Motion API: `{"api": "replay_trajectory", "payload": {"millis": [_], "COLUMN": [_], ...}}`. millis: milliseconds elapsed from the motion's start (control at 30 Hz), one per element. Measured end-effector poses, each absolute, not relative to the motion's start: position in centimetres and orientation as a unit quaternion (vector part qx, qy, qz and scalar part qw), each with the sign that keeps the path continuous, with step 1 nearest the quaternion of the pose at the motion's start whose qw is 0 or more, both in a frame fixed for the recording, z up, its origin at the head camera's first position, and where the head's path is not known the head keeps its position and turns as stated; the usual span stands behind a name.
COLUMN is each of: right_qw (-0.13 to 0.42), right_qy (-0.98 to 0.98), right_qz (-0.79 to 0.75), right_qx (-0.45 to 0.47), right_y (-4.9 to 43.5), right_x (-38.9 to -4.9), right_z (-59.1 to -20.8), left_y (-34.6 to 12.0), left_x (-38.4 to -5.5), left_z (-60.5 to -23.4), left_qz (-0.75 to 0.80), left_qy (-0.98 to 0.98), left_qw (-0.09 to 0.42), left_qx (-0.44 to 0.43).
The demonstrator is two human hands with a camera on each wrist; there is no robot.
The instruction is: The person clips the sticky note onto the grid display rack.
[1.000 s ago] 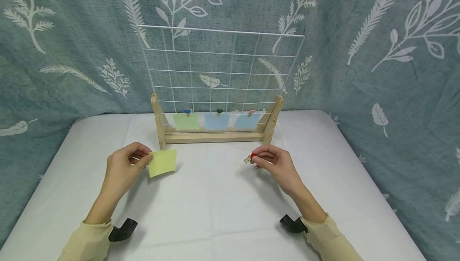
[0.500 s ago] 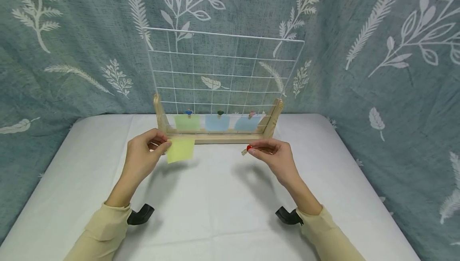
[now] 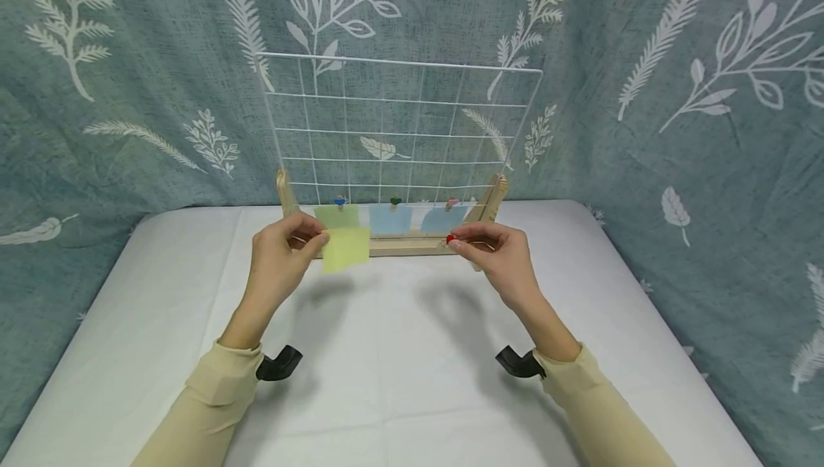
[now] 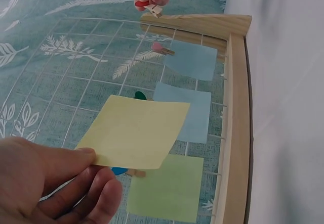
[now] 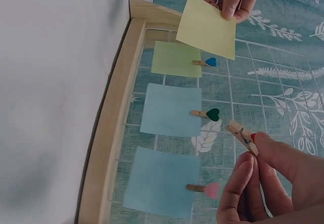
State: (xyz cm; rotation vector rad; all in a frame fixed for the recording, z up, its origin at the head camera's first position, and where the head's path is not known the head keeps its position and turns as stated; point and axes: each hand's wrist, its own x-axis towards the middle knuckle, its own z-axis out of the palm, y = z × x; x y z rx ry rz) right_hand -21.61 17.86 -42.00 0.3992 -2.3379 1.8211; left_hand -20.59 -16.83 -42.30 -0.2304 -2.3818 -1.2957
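My left hand [image 3: 283, 256] pinches a yellow paper note [image 3: 346, 249] by its left edge, in front of the rack's lower left part. Between thumb and fingers of my right hand [image 3: 498, 256] is a small wooden clothespin [image 5: 244, 135] with a red piece [image 3: 451, 239] on it. Behind both hands stands a white wire grid [image 3: 399, 101] in a wooden base [image 3: 412, 246]. Clipped along its bottom row are a green note [image 5: 176, 59] with a blue-heart clothespin [image 5: 205, 62], a blue note [image 5: 170, 109] with a green-heart clothespin [image 5: 206, 114], and another blue note [image 5: 161, 183] with a pink-heart clothespin [image 5: 203, 189].
A white cloth [image 3: 386, 381] covers the table under my arms. Behind and to the right hangs a blue-green curtain [image 3: 611, 145] with white leaf patterns. The wooden side supports [image 3: 491, 199] rise at the ends of the base.
My left hand has carried the yellow note right and forward, up to the rack. The right hand, still holding the red clothespin, has moved forward toward the grid.
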Motion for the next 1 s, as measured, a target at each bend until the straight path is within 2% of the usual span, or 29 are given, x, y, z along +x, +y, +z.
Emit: {"api": "replay_trajectory", "payload": {"millis": [1000], "right_qw": [0.153], "right_qy": [-0.788], "right_qz": [0.569], "right_qx": [0.180], "right_y": [16.4], "right_x": [-23.4], "right_z": [-37.9], "left_y": [-13.9], "left_x": [-22.2], "left_z": [-39.7], "left_qz": [-0.474], "left_qy": [-0.833], "left_qw": [0.254], "left_qx": [-0.132]}}
